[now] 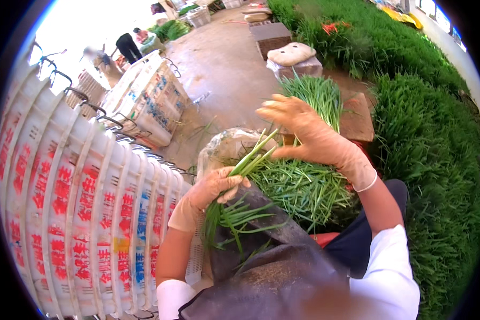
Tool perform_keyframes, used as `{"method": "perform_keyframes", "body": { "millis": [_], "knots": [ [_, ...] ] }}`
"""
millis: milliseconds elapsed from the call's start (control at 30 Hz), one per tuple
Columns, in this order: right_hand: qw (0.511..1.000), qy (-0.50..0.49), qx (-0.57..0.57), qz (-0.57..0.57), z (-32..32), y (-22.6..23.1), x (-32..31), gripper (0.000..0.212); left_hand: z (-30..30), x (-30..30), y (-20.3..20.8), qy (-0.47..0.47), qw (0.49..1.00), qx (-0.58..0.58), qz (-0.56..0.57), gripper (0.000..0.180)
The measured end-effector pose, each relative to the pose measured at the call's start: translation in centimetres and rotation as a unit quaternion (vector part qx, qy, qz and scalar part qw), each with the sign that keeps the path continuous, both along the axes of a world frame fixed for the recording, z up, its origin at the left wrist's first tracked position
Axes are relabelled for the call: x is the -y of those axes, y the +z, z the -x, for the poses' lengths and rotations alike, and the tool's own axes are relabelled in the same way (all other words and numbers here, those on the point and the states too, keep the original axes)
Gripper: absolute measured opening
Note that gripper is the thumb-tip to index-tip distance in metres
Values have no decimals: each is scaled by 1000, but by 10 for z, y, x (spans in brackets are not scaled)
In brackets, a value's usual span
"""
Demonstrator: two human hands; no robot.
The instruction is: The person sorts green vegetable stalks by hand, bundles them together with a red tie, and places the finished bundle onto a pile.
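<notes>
My left hand, in a thin pale glove, is closed around a small bunch of garlic chives. The pale stem ends point up and away, while the green leaves hang below the fist over my dark apron. To the right of the stem tips, my gloved right hand is raised with its fingers apart and nothing in it. Under it lies a loose heap of green leaves. Just beyond the right hand, a thick sheaf of chives rests against a brown block.
Nested white crates with metal handles fill the left side. Another crate stack stands beyond, near people bending over. A large green heap runs along the right. Ahead are a cushion on a wrapped box and a brown box.
</notes>
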State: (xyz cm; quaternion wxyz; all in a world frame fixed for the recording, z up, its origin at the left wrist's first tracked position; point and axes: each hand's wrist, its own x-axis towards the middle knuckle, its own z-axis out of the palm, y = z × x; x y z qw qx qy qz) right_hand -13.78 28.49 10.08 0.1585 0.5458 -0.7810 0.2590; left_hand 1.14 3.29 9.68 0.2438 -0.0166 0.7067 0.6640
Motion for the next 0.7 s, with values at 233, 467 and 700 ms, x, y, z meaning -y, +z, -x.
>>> {"method": "perform_keyframes", "body": {
  "millis": [233, 467, 700],
  "knots": [
    [951, -26, -41, -306, -3, 30, -2, 21, 35, -4, -12, -41, 953, -178, 242, 31],
    [933, -289, -22, -212, 65, 63, -16, 21, 26, 28, -4, 301, 828, -371, 294, 45],
    [955, -265, 42, -125, -3, 4, 14, 20, 128, -96, -32, 66, 833, -102, -539, 50]
  ]
}}
